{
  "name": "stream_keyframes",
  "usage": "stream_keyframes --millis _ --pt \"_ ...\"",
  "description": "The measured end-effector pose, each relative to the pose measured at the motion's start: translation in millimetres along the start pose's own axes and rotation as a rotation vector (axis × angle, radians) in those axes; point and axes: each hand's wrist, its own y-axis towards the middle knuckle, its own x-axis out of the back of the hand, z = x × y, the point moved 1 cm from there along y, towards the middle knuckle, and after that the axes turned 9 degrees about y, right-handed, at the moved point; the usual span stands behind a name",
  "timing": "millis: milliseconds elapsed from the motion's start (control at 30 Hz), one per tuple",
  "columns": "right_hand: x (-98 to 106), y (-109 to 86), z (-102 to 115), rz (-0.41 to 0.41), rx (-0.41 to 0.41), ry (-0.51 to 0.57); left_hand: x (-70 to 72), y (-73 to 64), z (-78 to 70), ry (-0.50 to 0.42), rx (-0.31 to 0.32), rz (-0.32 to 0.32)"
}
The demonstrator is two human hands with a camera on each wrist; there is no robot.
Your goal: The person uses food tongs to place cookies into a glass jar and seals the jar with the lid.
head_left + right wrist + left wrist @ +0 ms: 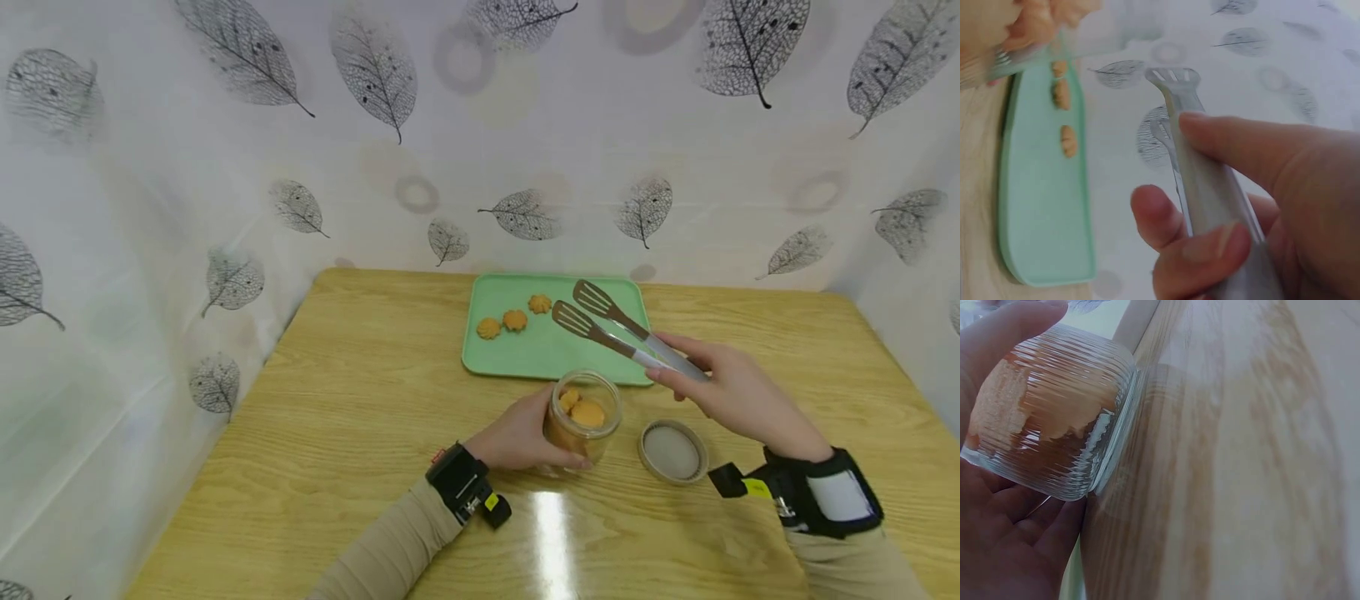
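My left hand [525, 433] grips a clear ribbed glass jar [1066, 412] standing on the table, its mouth uncovered. Several cookies [587, 412] are inside. In my right hand [723, 387] is a pair of tongs [1200, 175] with grey handles and brown slotted heads. Those heads point up and left over the green tray [510, 358], spread apart with nothing between them. Three flower-shaped cookies [515, 321] lie in a slanting row on the tray's left half. The jar stands just in front of the tray's near edge.
A round lid [672, 452] lies on the wooden table [360, 358] to the right of the jar, below my right hand. Behind the table hangs a white curtain [525, 150] printed with grey leaves, which also covers the left side.
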Motion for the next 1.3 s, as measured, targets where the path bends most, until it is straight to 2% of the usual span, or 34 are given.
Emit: stream_keyframes --millis 300,533,667,967,1300 --pt "-22.9 67.4 -16.6 0.018 -0.022 0.028 0.5 1.0 -0.2 -0.021 -0.03 0.001" --pt "-33.0 97.1 -21.2 0.051 -0.068 0.03 0.3 0.9 -0.1 -0.029 -0.03 0.007" --pt "-38.7 109.4 -21.5 0.055 -0.068 0.004 0.2 1.4 0.9 -0.032 -0.034 0.01" --pt "-53.7 121.5 -26.4 0.069 -0.086 -0.011 -2.2 1.5 2.6 -0.033 -0.022 0.016" --pt "-48.9 105.8 -21.2 0.083 -0.062 -0.033 -0.8 1.2 2.0 -0.024 -0.007 -0.002"
